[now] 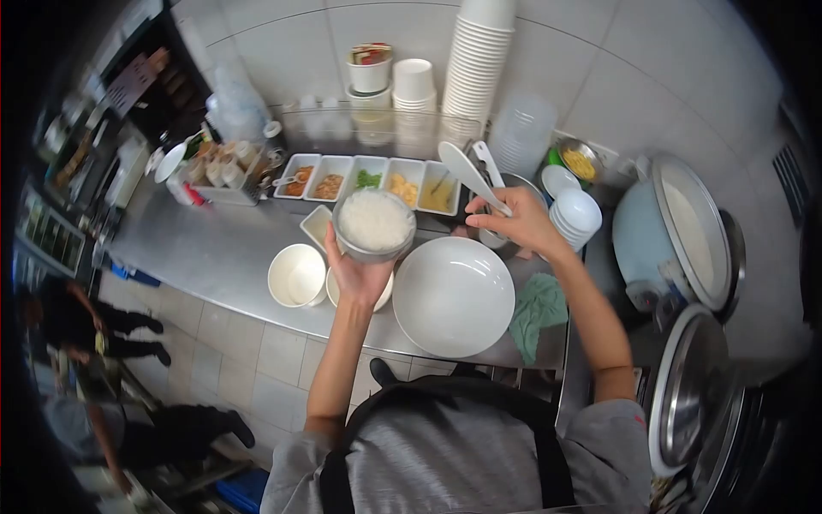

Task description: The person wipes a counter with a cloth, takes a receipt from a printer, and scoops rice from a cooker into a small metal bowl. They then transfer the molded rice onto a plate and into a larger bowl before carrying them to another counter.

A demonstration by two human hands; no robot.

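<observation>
Fingers, left hand [360,276]: curled up around the rice bowl [374,224], cupping it from below.
Fingers, right hand [518,224]: pinching the white paddle [467,174] by its handle.
Rice bowl: raised over the worktop [223,253], beside the big white bowl [454,295].

A large white bowl [454,295] sits on the steel worktop [223,248], a green cloth [538,313] just beside it; topping trays [368,178] line the back, below stacked white cups [478,68].
</observation>
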